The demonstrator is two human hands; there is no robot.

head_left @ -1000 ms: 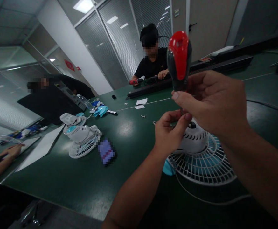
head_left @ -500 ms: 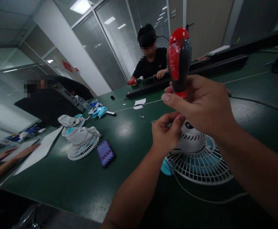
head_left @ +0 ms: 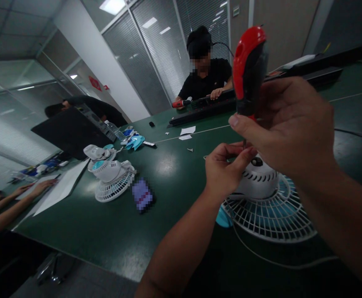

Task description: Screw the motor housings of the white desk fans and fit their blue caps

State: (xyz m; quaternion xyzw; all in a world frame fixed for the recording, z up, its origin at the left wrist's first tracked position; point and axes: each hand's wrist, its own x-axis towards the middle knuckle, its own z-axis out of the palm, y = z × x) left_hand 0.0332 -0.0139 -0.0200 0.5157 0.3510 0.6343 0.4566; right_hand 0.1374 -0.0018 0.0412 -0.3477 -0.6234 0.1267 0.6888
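My right hand (head_left: 295, 124) grips a red and black screwdriver (head_left: 249, 70), held upright with its handle on top. Its shaft points down to the pinched thumb and forefinger of my left hand (head_left: 226, 167); whether these fingers hold the shaft tip or a small part there is hidden. Just below both hands is a white fan housing (head_left: 257, 182), resting on a white fan grille (head_left: 274, 215) with light blue blades showing through. A light blue part (head_left: 223, 217) lies at the left edge of the grille, and a pale cable runs in front.
More white fan parts (head_left: 114, 182) and a pixelated purple item (head_left: 142, 195) lie to the left on the green table (head_left: 106, 236). Across it a person (head_left: 207, 78) holds a red tool. Another person's forearms rest near white sheets (head_left: 63, 182) at far left.
The view has shifted, so the table items sit slightly further right. The screwdriver handle is turned and tilted a little differently, and its shaft now shows above my left fingertips.
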